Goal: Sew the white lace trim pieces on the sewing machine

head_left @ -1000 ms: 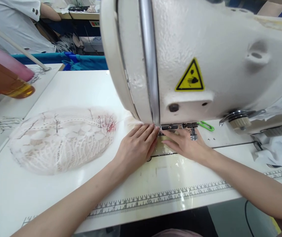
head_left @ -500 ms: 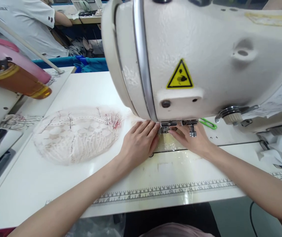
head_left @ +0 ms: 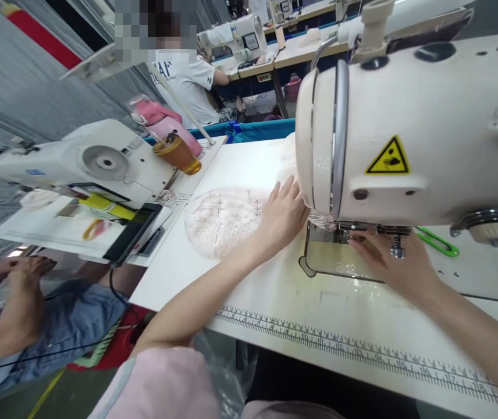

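My left hand [head_left: 286,212] lies with fingers stretched out on pale fabric [head_left: 287,158] at the left side of the sewing machine [head_left: 388,122]. A strip of lace [head_left: 320,219] runs from beside it to the presser foot [head_left: 347,227]. Close to the foot on the right is my right hand [head_left: 399,262], its thumb and fingers extended; the machine hides some fingertips. Left of my left hand, pale lace pieces [head_left: 218,224] with loose dark threads rest on the white table [head_left: 240,279], partly covered by my forearm.
Green thread snips [head_left: 438,241] lie behind my right hand. A printed ruler [head_left: 340,346] follows the front edge. An amber cup [head_left: 181,154] and pink bottle [head_left: 170,128] stand at the left, near another sewing machine [head_left: 100,163]. Two other people sit nearby.
The view has swung left, showing the neighbouring machine and a seated person. My left hand has shifted left, away from the presser foot, uncovering lace there. My right hand stays by the foot.
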Available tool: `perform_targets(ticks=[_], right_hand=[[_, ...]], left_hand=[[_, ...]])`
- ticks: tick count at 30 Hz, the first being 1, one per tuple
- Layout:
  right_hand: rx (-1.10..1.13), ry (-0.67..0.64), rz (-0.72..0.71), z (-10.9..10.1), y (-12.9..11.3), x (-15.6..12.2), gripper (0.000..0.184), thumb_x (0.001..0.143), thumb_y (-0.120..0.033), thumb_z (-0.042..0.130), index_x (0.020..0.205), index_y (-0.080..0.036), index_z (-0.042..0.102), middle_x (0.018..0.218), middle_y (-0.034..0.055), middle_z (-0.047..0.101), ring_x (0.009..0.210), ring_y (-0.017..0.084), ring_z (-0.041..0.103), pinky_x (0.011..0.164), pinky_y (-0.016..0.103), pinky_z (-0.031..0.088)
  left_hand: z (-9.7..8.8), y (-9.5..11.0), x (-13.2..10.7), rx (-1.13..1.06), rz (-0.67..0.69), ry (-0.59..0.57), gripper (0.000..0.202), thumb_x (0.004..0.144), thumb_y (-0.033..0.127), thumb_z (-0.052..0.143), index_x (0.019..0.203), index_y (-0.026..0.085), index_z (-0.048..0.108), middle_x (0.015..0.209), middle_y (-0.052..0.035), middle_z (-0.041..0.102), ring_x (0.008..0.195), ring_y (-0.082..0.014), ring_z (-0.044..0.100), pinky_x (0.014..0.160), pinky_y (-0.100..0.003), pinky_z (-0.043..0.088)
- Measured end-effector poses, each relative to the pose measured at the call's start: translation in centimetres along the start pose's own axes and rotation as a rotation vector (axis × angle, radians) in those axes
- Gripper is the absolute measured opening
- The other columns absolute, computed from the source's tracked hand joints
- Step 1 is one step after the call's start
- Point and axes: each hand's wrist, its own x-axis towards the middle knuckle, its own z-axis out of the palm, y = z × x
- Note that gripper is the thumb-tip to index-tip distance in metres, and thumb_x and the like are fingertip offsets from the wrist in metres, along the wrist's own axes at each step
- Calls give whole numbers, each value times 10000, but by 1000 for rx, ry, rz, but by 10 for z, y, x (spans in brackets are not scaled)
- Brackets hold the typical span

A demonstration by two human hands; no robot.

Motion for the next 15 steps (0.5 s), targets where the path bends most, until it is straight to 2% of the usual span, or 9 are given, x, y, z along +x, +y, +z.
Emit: perform_targets(ticks=[3, 5, 8, 10, 12, 13, 15], right_hand=[[-35, -33, -29, -5, -2, 2, 581, 962, -577, 187, 1016, -278, 682, 823, 77, 685, 541, 217, 532, 519, 340, 332], [-74, -25, -94, -9, -5, 4, 577, 974, -547, 161, 1034, -286, 673, 804, 61, 692, 529, 207, 504, 525, 335, 309], [-115, 16, -181, -11, -6, 7, 586, 991, -499, 140, 985, -262, 675, 745, 36, 686, 473, 165, 415, 531, 325, 277], [-128, 66, -218, -10, -5, 8, 583, 999, -479, 150, 934, -248, 681, 672, 19, 660, 442, 142, 337, 532, 316, 257], [-154, 137, -252, -8, -5, 8, 549, 1003, -463, 195, 902, -236, 684, 638, 12, 645, 439, 134, 295, 545, 312, 258], [-163, 174, -267, -6, -4, 8, 525, 1004, -454, 224, 894, -231, 686, 638, 11, 645, 445, 134, 299, 554, 310, 269], [-155, 216, -284, -4, -3, 9, 476, 1004, -428, 275, 889, -223, 689, 670, 10, 662, 472, 137, 360, 593, 308, 316]], left_hand=[[-17, -8, -46, 174, -161, 82, 447, 926, 259, 502, 1344, 110, 442, 1436, -187, 427, 1361, -372, 343, 1078, -599, 330], [-22, -16, -75, 225, -256, 137, 512, 901, 296, 552, 1356, 91, 436, 1434, -220, 412, 1352, -402, 344, 1057, -637, 337], [-23, -26, -103, 161, -238, 175, 341, 923, 233, 509, 1245, 140, 567, 1331, -149, 551, 1302, -322, 448, 1025, -536, 439], [-24, -24, -109, 40, -230, 218, 275, 936, 213, 490, 1172, 170, 623, 1264, -101, 611, 1266, -269, 500, 1041, -501, 445], [-28, -13, -106, -165, -229, 223, 273, 947, 215, 480, 1179, 193, 622, 1255, -72, 620, 1249, -232, 520, 1081, -509, 411], [-31, -5, -103, -300, -204, 184, 281, 952, 213, 473, 1197, 207, 609, 1263, -58, 616, 1251, -214, 519, 1095, -509, 398], [-37, 15, -95, -586, -65, -2, 287, 959, 198, 456, 1203, 237, 602, 1284, -27, 604, 1265, -179, 504, 1119, -483, 379]])
